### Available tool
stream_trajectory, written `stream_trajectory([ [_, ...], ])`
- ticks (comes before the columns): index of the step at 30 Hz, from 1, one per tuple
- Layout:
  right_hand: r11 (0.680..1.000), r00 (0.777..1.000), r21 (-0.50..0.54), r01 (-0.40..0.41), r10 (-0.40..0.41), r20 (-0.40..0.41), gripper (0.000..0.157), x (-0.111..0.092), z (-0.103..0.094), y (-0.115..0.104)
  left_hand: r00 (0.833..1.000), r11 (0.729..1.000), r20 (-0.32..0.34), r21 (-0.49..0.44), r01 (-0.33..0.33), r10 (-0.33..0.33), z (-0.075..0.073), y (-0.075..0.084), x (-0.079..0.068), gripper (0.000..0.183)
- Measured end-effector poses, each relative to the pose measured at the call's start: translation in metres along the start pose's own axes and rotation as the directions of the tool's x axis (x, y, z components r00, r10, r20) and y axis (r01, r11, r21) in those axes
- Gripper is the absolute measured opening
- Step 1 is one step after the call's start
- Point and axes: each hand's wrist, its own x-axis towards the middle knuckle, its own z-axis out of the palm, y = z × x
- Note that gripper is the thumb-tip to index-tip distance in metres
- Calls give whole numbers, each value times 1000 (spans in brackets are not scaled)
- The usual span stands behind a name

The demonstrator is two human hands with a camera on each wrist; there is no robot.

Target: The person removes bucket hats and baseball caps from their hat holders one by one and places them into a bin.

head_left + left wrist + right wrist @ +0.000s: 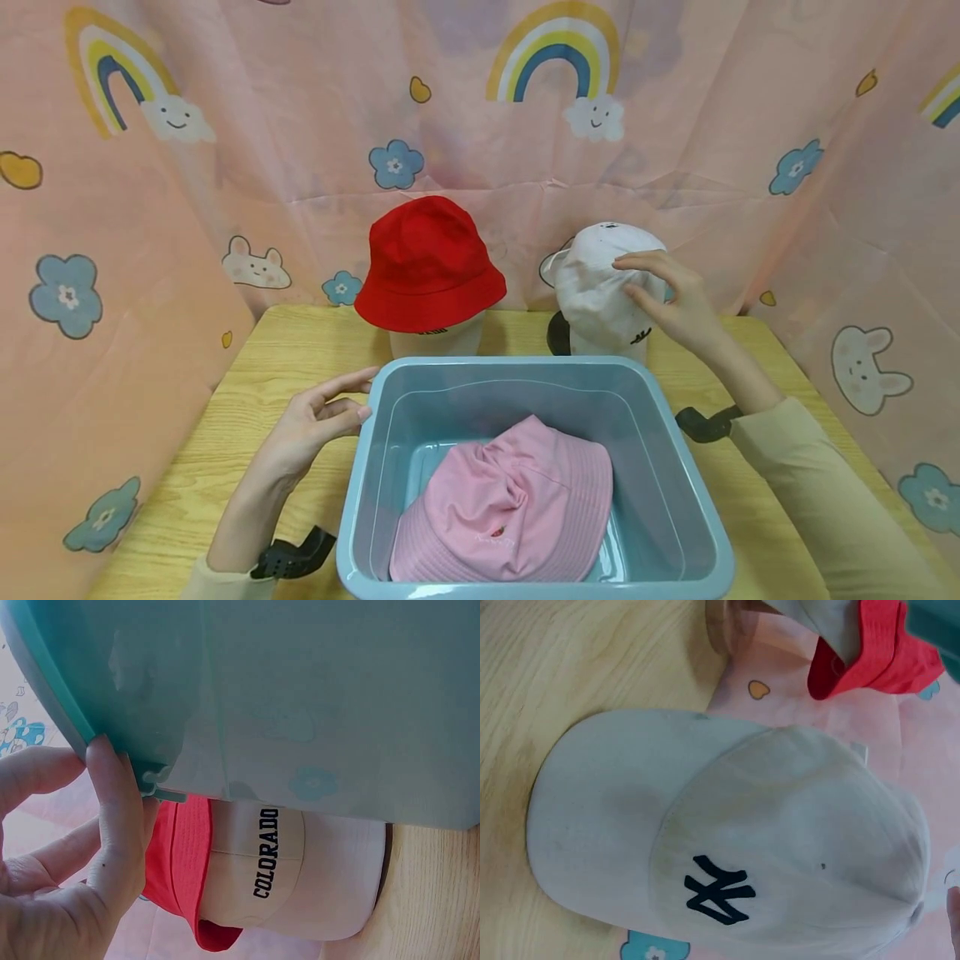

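Note:
A pink bucket hat (517, 508) lies in the light blue basin (693, 500). My left hand (311, 421) is at the basin's left rim near the far corner, thumb and forefinger gripping the edge; the left wrist view has these fingers (112, 795) at the rim too. Over a white baseball cap (600, 275) with a dark NY logo hovers my right hand (671, 304), thumb and fingers apart in a loose curve. In the right wrist view only a fingertip (955, 919) shows, beside the crown of that cap (780, 825).
Behind the basin a red bucket hat (431, 262) sits on top of a beige cap (259, 855) lettered COLORADO. A dark rounded thing (558, 335) is beside the white cap. The wooden table (225, 433) backs onto a pink printed cloth (315, 100).

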Motion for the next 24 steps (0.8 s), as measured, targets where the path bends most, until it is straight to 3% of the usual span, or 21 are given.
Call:
stream_trajectory([
  [5,999,999,-34,-2,1,-39,40,2,-1,5,1000,1000,-2,4,-3,3,0,0,0,51],
  [14,989,991,-91,-115,107,-83,41,6,-4,19,1000,1000,-4,10,-9,9,0,-1,0,51],
  [24,973,982,-141,-184,178,-56,42,3,-6,30,1000,1000,-1,1,-6,6,0,-1,0,51],
])
